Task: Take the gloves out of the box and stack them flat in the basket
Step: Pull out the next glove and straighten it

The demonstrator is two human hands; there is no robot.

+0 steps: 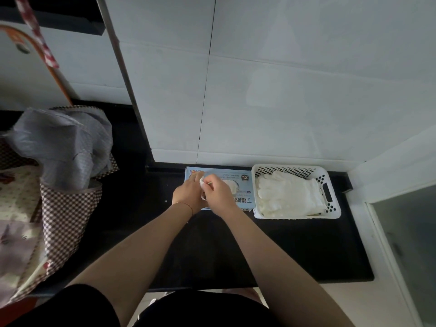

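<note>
Now, reading across: we go from the left edge to the right.
Bag: a checked cloth bag (63, 208) with grey plastic bulging out of it sits well to the left, apart from our work.
Counter: we work on a dark counter (295, 251) against the white tiled wall.
Left hand: our left hand (188, 193) rests on the box, fingers curled on a bit of white glove (202, 181); we judge it also steadies the carton so it does not lift.
Right hand: our right hand (218, 193) touches the left, its fingers bent and pinching the same white scrap just over the box opening. How many gloves we hold we cannot tell.
Box: the pale blue box (238, 182) lies flat, just left of the basket, so each glove has only a short way to go. More white shows in its opening.
Writing: "XL" stands upside down to us on a dark badge; the large characters along the near edge we cannot read with confidence.
Basket: the white perforated basket (330, 204) holds gloves (287, 194) already laid flat, fingers toward the far left corner. We judge the task partly done, with another glove coming out.
</note>
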